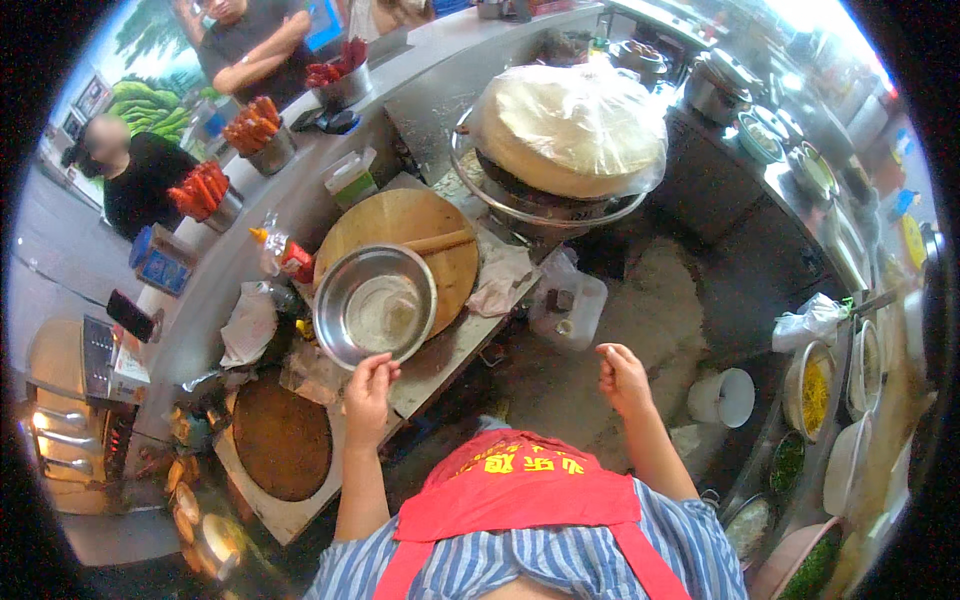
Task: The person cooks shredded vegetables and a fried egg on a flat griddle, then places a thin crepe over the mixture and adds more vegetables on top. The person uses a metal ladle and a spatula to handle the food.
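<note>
My left hand [370, 390] has its fingers curled at the near rim of a steel bowl [332, 300]; whether they grip it cannot be told. Whitish powder, like flour, with a darker patch [401, 313], lies in the bowl. Under it is a round wooden board [367, 217], where a wooden rolling pin [444, 241] also rests. My right hand [625, 379] hangs over the floor, fingers drawn together, with nothing visible in them. A crumpled cloth [501, 279] lies right of the board. Beyond it, a plastic bag covers a large pale round mass [555, 135].
A squeeze bottle [296, 259] stands left of the board. Below my left hand's side is a round brown griddle plate [281, 439]. Skewer pots [274, 154] line the counter, with people beyond. A translucent plastic container [570, 311] and a white bucket [731, 397] sit lower right.
</note>
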Demonstrator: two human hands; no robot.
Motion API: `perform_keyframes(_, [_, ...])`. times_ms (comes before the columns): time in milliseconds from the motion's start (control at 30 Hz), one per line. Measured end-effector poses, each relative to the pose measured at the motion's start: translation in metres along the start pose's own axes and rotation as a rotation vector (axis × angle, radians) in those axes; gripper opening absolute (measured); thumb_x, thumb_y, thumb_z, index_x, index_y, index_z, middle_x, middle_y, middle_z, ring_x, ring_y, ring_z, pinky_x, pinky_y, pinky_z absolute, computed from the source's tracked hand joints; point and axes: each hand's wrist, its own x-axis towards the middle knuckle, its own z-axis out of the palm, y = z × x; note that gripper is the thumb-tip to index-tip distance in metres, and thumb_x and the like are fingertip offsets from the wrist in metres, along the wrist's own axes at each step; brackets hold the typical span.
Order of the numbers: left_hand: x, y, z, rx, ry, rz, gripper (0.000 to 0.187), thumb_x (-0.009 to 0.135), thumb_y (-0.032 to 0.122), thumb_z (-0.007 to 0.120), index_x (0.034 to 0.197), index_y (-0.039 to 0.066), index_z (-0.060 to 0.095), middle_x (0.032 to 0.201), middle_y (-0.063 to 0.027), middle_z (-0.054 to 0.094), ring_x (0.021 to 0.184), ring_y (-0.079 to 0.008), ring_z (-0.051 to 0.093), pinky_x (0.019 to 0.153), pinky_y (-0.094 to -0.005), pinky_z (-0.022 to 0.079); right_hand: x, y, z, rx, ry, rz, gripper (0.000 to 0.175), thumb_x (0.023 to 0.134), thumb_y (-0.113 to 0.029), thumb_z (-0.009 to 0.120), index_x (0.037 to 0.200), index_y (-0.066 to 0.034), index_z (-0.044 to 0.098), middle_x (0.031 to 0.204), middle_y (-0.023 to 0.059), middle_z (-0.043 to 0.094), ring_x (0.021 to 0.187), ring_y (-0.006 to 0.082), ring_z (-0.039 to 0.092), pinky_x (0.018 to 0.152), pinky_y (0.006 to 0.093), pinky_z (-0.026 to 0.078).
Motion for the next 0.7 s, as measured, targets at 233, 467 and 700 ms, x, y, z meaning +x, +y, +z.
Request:
perform_keyframes(233, [0.085, 0.01, 0.096, -0.173, -0.259, 0.068, 0.021, 0.098, 0.013, 0.051, 0.112, 0.0, 0.059, 0.099, -0.0061, 0.065, 0.09, -0.011, 0.061, 0.083, -0.0247, 0.049, 0.025, -0.136, -0.035, -0.094, 0.148, -0.389, 0.017, 0.096, -0.023, 0.055, 0.103, -0.0078, 0.057, 0.059, -0.0066, 0.039, 0.045, 0.0035, 0.033, 0.038, 0.0199, 0.023])
perform_keyframes(467, [0.146, 0.009, 0.109, -0.142, -0.137, 0.17, 0.019, 0.097, 0.01, 0.051, 0.112, 0.001, 0.059, 0.098, -0.0069, 0.066, 0.089, -0.0125, 0.063, 0.081, -0.0261, 0.049, 0.153, -0.295, 0.064, -0.498, 0.093, -0.586, 0.023, 0.088, -0.026, 0.065, 0.098, -0.0052, 0.065, 0.059, -0.0066, 0.043, 0.046, 0.0028, 0.034, 0.039, 0.0214, 0.024])
perform_keyframes(700, [0.19, 0.038, 0.126, -0.123, -0.038, 0.111, 0.017, 0.096, 0.006, 0.052, 0.11, 0.0, 0.06, 0.097, -0.0065, 0.065, 0.09, -0.0127, 0.062, 0.083, -0.0263, 0.049, 0.311, -0.373, 0.15, -1.475, 0.356, -1.036, 0.028, 0.083, -0.031, 0.065, 0.098, -0.0069, 0.07, 0.1, 0.0146, 0.068, 0.096, 0.0293, 0.065, 0.083, 0.0361, 0.05])
